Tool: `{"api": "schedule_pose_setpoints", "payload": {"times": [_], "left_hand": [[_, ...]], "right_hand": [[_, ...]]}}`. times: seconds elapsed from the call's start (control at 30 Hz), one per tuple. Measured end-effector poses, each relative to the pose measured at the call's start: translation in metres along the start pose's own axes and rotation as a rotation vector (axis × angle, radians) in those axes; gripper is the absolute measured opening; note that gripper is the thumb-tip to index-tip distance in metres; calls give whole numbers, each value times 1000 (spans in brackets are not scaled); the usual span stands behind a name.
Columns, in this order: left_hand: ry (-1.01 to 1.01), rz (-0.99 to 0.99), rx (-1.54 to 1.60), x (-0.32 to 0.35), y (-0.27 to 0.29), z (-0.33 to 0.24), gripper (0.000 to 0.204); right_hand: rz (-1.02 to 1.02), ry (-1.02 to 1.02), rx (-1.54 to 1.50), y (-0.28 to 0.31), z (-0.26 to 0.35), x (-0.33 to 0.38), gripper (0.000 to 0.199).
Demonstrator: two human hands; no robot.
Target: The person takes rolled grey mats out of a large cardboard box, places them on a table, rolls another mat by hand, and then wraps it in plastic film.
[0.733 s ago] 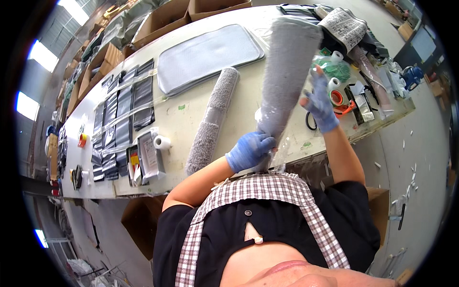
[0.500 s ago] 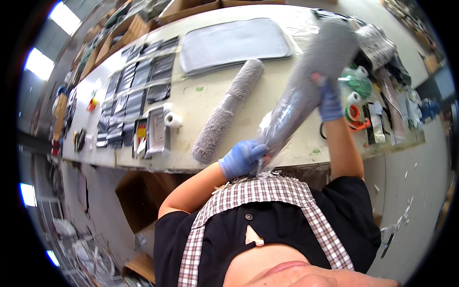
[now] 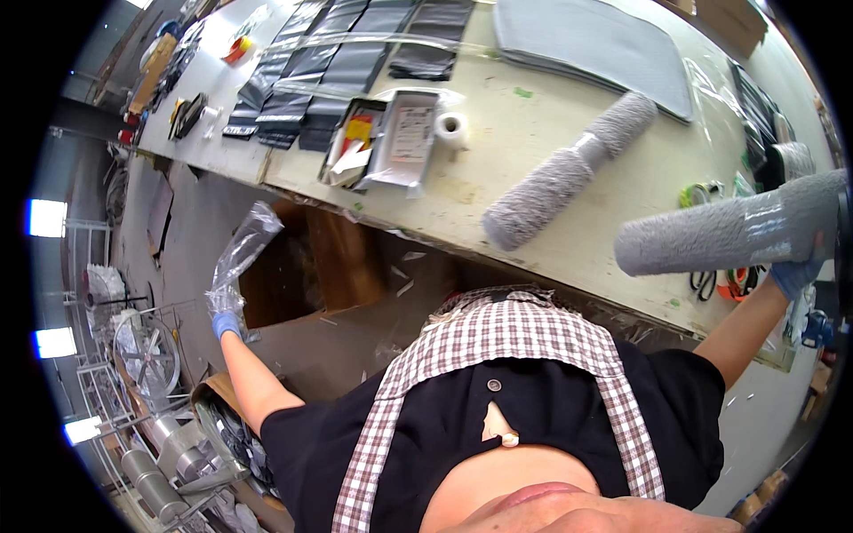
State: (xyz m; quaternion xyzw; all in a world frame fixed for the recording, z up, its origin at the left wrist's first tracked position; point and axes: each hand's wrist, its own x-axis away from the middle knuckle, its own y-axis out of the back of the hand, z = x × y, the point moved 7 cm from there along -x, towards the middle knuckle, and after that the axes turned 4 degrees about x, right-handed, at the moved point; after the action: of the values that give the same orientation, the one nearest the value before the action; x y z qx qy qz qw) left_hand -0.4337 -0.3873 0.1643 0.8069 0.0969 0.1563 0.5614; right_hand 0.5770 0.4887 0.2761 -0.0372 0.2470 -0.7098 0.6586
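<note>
A rolled grey plush mat [image 3: 711, 238] is in my right hand [image 3: 797, 277], held over the table's right end, with a clear band around it. My right fingers wrap its underside and are partly hidden by the roll. Far out to the left, past the table edge, my gloved left hand [image 3: 227, 325] is closed on a crumpled clear plastic sleeve [image 3: 246, 244], which stands up from the fist. A second rolled grey plush mat [image 3: 569, 178], banded at its middle, lies on the table between my hands.
Flat grey mats [image 3: 591, 44] lie at the back of the table [image 3: 498, 98]. Black plastic bags [image 3: 355, 53] are spread to their left. Nearer stand a small tray [image 3: 404, 147] and a white roll [image 3: 451, 130]. Scissors [image 3: 703, 284] lie under the held roll. A cardboard box [image 3: 342, 258] sits below the table edge.
The plastic sleeve has come off the roll. My left hand has swung far left with it, while my right hand has carried the bare roll rightward and nearer. The view has turned.
</note>
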Motion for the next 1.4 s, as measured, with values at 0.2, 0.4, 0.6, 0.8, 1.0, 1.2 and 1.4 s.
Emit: {"api": "schedule_pose_setpoints", "payload": {"times": [0.2, 0.4, 0.6, 0.8, 1.0, 1.2, 1.4], "left_hand": [[138, -42, 22, -64, -76, -22, 75], [-450, -241, -176, -15, -104, -161, 53], [-1204, -243, 178, 181, -118, -286, 15], [-1745, 788, 522, 511, -185, -362, 35], [-1807, 847, -44, 685, -317, -381, 88], [-1369, 1000, -253, 753, -331, -393, 87], [-883, 1544, 309, 746, -336, -379, 83]], "right_hand": [[522, 591, 1185, -185, -21, 76, 85], [962, 427, 1200, -337, -89, 182, 94], [1255, 270, 1288, -334, -159, 251, 77], [1318, 348, 1259, -279, -174, 266, 60], [1333, 482, 1293, -211, -181, 241, 52], [1403, 541, 1429, -145, -210, 224, 39], [1323, 505, 1378, -95, -206, 164, 36]]}}
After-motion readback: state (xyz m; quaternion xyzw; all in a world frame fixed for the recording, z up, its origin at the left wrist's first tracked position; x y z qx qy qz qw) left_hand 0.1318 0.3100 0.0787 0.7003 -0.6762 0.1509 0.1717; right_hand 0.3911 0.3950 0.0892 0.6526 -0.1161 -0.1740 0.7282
